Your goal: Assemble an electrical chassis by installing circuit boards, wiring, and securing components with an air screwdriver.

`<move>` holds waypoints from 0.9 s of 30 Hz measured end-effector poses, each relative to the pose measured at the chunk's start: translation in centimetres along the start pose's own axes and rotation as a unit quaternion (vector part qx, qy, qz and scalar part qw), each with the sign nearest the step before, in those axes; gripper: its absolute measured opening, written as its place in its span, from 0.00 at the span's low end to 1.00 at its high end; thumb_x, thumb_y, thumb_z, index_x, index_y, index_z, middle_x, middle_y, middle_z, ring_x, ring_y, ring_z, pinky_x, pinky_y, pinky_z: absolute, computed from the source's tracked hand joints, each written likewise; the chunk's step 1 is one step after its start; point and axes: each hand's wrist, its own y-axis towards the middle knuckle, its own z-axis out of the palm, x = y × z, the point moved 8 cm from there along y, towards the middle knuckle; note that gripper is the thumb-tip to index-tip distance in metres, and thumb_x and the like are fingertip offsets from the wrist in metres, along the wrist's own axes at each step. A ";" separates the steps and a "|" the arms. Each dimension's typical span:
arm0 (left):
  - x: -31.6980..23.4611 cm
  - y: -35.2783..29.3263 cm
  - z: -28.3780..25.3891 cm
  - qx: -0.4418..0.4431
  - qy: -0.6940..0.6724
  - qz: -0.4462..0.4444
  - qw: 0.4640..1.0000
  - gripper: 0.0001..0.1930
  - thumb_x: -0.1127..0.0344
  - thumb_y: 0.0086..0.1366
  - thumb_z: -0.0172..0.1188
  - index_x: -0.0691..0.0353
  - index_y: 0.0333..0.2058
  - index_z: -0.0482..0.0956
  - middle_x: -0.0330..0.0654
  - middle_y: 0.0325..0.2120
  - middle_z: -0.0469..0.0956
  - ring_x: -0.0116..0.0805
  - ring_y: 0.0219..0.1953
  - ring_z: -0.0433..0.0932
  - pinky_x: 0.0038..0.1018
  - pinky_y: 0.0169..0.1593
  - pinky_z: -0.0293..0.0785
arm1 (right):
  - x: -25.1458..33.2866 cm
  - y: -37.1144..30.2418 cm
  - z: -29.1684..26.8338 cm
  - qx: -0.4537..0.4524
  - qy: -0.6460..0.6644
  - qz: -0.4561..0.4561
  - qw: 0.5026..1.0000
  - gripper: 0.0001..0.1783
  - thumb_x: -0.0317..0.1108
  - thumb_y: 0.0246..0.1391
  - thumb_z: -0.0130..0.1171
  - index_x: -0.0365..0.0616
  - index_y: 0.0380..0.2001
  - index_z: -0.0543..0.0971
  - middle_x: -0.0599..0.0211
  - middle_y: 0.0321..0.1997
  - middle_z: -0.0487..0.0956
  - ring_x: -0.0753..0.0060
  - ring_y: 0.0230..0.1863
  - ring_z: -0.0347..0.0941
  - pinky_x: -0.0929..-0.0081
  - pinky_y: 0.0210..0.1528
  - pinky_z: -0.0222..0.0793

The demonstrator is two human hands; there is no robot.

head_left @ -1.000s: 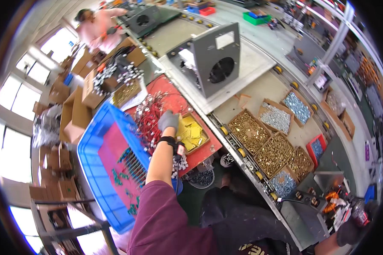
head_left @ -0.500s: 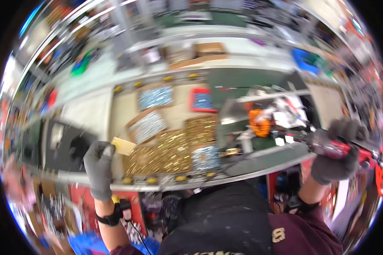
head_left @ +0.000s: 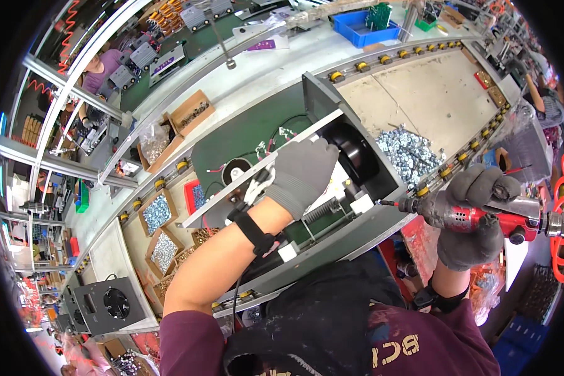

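the left hand (head_left: 302,175), in a grey knit glove with a black wrist strap, lies spread and palm down on the top edge of an open metal chassis (head_left: 332,163), fingers curled over its pale flat panel and gripping it. the chassis is a grey sheet-metal box lying on its side at the near edge of the workbench (head_left: 420,88), its long axis running from the lower left toward the upper right, its open face turned toward the person. inside it a round black fan (head_left: 351,150) and thin coloured wires show.

the right hand (head_left: 476,216), gloved the same way, is closed tight around a red power screwdriver (head_left: 482,213). the tool lies nearly level, its long axis left to right, the thin metal bit pointing left at the chassis's lower right corner, just beside it; whether the tip touches, i cannot tell.

a heap of shiny silver screws (head_left: 407,150) lies loose on the pale bench surface just right of the chassis. small cardboard trays of screws (head_left: 156,213) sit along the bench's left stretch.
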 end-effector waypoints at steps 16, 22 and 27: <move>3.5 -0.2 5.8 0.211 -0.061 -0.215 0.952 0.33 0.45 0.50 0.61 0.62 0.49 0.70 0.41 0.20 0.77 0.38 0.24 0.78 0.33 0.25 0.71 | -19.7 6.8 2.5 0.107 0.025 0.168 0.980 0.18 0.21 0.46 0.52 0.37 0.44 0.66 0.54 0.38 0.75 0.68 0.36 0.73 0.72 0.40 0.73; 3.2 0.0 5.3 0.178 -0.071 -0.202 0.960 0.29 0.47 0.50 0.61 0.61 0.46 0.73 0.41 0.24 0.78 0.38 0.24 0.79 0.33 0.25 0.72 | -21.8 6.2 4.9 0.167 0.071 0.213 0.960 0.20 0.16 0.43 0.55 0.43 0.42 0.69 0.60 0.33 0.76 0.75 0.32 0.72 0.79 0.28 0.71; 3.1 0.0 5.2 0.176 -0.086 -0.197 0.961 0.22 0.52 0.51 0.63 0.63 0.38 0.75 0.41 0.25 0.77 0.37 0.29 0.78 0.32 0.29 0.73 | -21.1 6.5 5.7 0.199 0.024 0.170 0.965 0.18 0.16 0.43 0.55 0.41 0.40 0.69 0.61 0.33 0.77 0.76 0.32 0.73 0.78 0.32 0.72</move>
